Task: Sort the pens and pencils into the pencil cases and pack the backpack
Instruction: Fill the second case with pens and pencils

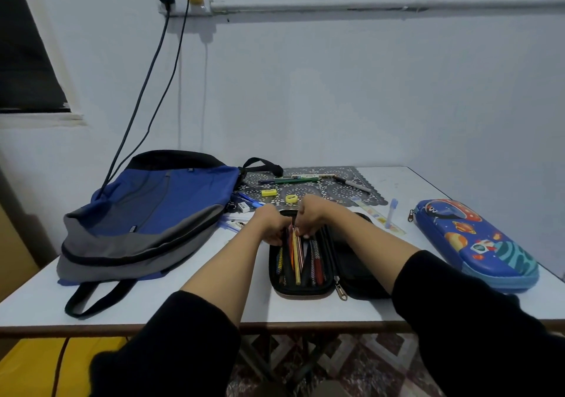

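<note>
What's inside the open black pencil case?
In the left half of the black pencil case lie pencils, one yellow pencil among them. The left hand and right hand cover their far ends; the right half's contents are unclear.

Dim bluish indoor light, soft shadows on the wall, wide-angle bending at edges, slight overall softness

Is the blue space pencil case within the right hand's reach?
Probably yes: the right hand grips pencils in the black case, and the blue case lies close on its right, nothing tall between.
</note>
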